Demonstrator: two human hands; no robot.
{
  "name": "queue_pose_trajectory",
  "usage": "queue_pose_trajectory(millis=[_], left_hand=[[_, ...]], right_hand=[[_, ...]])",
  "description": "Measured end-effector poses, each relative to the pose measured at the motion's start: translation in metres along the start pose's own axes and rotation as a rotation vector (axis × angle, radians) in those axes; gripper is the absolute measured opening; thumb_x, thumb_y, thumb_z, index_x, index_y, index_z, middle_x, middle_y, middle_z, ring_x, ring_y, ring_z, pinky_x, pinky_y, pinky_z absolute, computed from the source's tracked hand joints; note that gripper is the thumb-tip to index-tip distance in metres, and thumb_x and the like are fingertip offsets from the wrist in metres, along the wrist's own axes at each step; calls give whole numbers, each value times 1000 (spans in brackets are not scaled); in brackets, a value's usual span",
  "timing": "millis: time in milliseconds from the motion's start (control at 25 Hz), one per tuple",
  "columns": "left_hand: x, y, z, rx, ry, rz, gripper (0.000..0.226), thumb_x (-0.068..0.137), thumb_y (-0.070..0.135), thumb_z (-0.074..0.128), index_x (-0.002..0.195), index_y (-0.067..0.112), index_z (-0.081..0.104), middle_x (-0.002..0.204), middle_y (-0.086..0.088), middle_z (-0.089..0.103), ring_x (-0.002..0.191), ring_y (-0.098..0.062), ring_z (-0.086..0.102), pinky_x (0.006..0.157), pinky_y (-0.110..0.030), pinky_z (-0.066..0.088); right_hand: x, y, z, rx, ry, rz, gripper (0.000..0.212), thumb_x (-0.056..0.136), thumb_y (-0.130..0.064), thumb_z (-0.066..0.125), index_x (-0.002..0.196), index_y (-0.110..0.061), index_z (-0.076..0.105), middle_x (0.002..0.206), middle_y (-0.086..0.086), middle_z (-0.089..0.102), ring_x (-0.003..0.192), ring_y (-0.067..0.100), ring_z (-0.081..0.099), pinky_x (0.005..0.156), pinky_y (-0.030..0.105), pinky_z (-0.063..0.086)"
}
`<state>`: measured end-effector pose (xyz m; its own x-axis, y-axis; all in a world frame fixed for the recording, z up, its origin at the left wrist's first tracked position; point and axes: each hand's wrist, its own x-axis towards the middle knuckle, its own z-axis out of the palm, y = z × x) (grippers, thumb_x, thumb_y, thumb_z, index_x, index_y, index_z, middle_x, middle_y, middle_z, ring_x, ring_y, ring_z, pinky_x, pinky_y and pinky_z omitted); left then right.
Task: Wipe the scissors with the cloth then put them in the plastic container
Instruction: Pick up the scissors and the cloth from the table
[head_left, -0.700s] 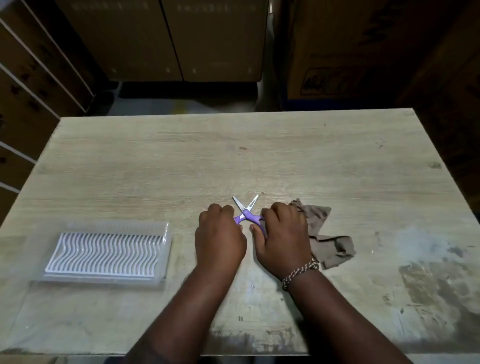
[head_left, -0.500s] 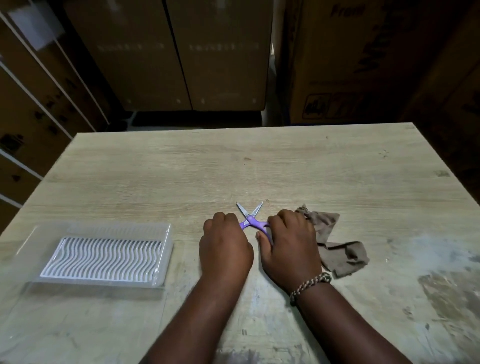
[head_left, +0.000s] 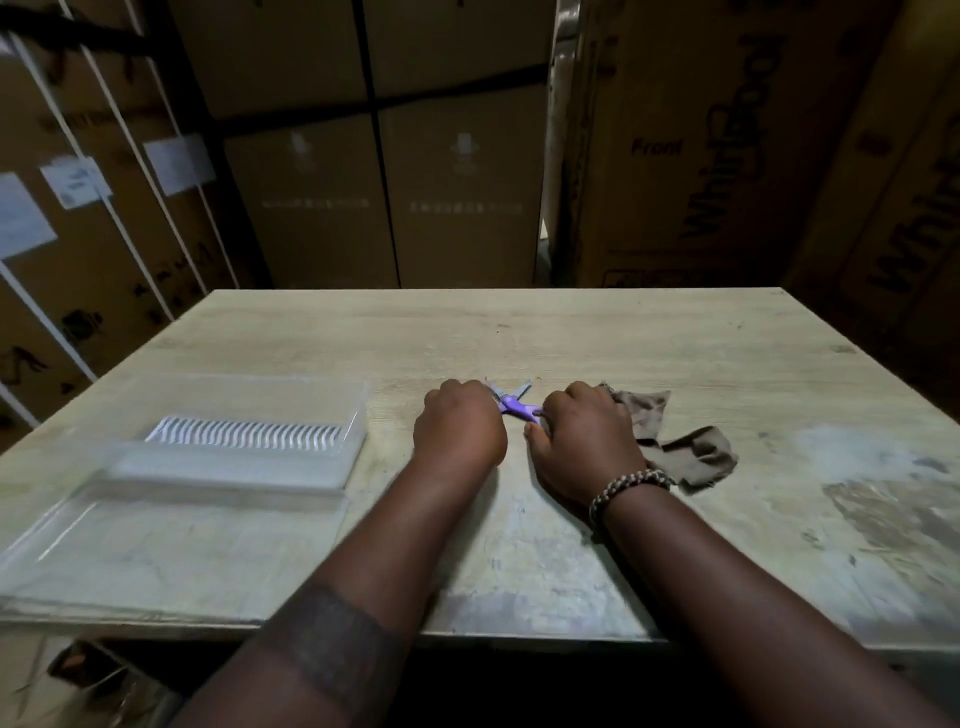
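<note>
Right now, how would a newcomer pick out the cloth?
Start at the wooden table, then find the right hand near its middle. The cloth lies crumpled just right of that hand. It is the only soft brown thing; the scissors are purple and the container clear.

Dim light, motion blur, dark background, wide-angle edge distortion

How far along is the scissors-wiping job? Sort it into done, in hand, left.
Done: nothing yet shows. In hand: left hand and right hand grip the scissors, blades spread, on the table. Left: the cloth lies beside the right hand, off the blades, so wiping remains; the plastic container holds no scissors.
</note>
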<state>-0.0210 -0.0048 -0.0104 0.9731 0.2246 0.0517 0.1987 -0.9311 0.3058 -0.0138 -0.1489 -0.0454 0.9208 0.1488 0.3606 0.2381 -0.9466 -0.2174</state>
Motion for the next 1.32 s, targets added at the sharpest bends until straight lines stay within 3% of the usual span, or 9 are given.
queue_pose_trajectory(millis=[160, 280, 480, 560, 680, 760, 920, 1080, 1320], left_hand=[[-7, -5, 3, -139, 65, -7, 25, 93, 11, 57, 118, 11, 53, 120, -11, 60, 115, -32, 55, 80, -36, 44], [1, -9, 0, -436, 60, -57, 22, 91, 11, 59, 113, 11, 58, 109, -8, 65, 101, -29, 63, 69, -33, 45], [32, -5, -11, -1548, -118, -322, 29, 88, -19, 54, 108, -5, 69, 86, -20, 68, 72, -28, 63, 80, -31, 59], [41, 1, -15, -1799, -151, -368, 24, 94, -20, 51, 106, -6, 67, 90, -22, 66, 73, -25, 64, 77, -27, 59], [54, 8, -10, -1888, -144, -353, 15, 98, -8, 59, 108, -2, 68, 98, -18, 68, 81, -23, 65, 81, -28, 58], [60, 13, -4, -1880, -186, -380, 8, 99, 4, 65, 105, 6, 71, 102, -15, 75, 90, -27, 69, 85, -38, 58], [69, 19, 4, -1870, -253, -443, 10, 98, 15, 71, 99, 5, 69, 82, -13, 80, 72, -30, 73, 59, -37, 59], [71, 19, 9, -1852, -239, -439, 23, 88, 17, 82, 102, 1, 73, 85, -14, 80, 68, -27, 70, 80, -49, 60], [73, 17, 6, -1859, -238, -395, 34, 92, 28, 77, 108, -2, 72, 93, -20, 79, 78, -35, 76, 76, -53, 63]], right_hand=[[-2, -5, -4, 115, -3, 26, 21, 89, -36, 60, 100, -19, 61, 95, 5, 64, 93, 30, 61, 76, 39, 48], [-7, -8, -9, 203, 28, 57, 20, 90, -33, 62, 102, -18, 56, 94, 5, 62, 88, 28, 60, 67, 35, 42], [5, -18, -13, 321, 115, 164, 21, 91, -33, 62, 98, -16, 52, 86, 3, 61, 75, 24, 55, 62, 33, 37], [18, -25, -13, 406, 155, 236, 22, 88, -31, 64, 95, -13, 53, 82, 5, 64, 75, 27, 58, 61, 33, 36], [37, -36, -11, 533, 193, 392, 22, 83, -31, 66, 92, -14, 55, 81, 5, 64, 72, 26, 57, 60, 32, 37], [45, -41, -8, 602, 201, 461, 23, 81, -31, 68, 90, -15, 55, 81, 5, 64, 68, 24, 56, 57, 31, 36], [47, -45, 1, 683, 207, 529, 25, 78, -30, 73, 85, -14, 54, 75, 1, 62, 60, 13, 51, 49, 27, 33], [48, -43, 7, 705, 185, 530, 31, 77, -34, 76, 81, -16, 52, 74, 1, 64, 61, 15, 56, 49, 27, 36], [48, -43, 17, 801, 153, 488, 33, 69, -36, 85, 76, -22, 56, 67, -1, 69, 59, 19, 70, 58, 38, 60]])
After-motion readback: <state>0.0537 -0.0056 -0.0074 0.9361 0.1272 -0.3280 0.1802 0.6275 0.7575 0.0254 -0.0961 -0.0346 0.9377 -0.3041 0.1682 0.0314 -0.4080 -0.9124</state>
